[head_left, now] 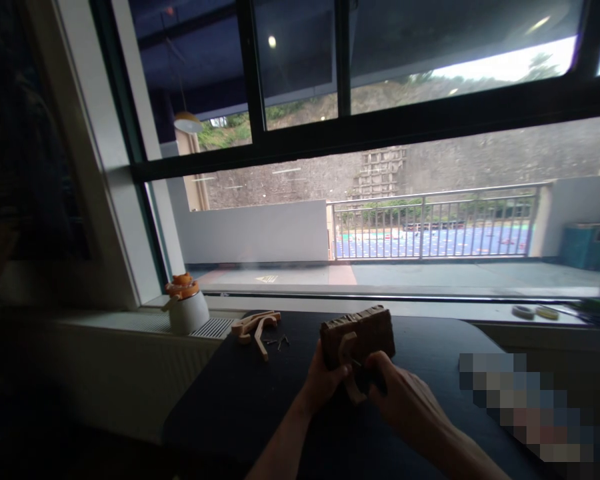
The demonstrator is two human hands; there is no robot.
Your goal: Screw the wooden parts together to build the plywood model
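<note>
My left hand [323,379] grips a brown, rough-edged block [377,337], tilted above the dark table. A curved light wooden piece [349,343] lies against the block's near face, with my left thumb pressed on it. My right hand [410,397] is closed around the dark handle of a screwdriver [373,379]. Its thin shaft points left at the wooden piece; the tip is too dim to make out. More curved wooden pieces [260,327] lie on the table to the left, with several small screws [283,342] beside them.
The dark table [220,393] stands against a window sill. An orange-lidded white jug [187,310] is on the sill at left. Two tape rolls [545,312] lie on the sill at right. A blurred-out patch [530,407] covers the right side.
</note>
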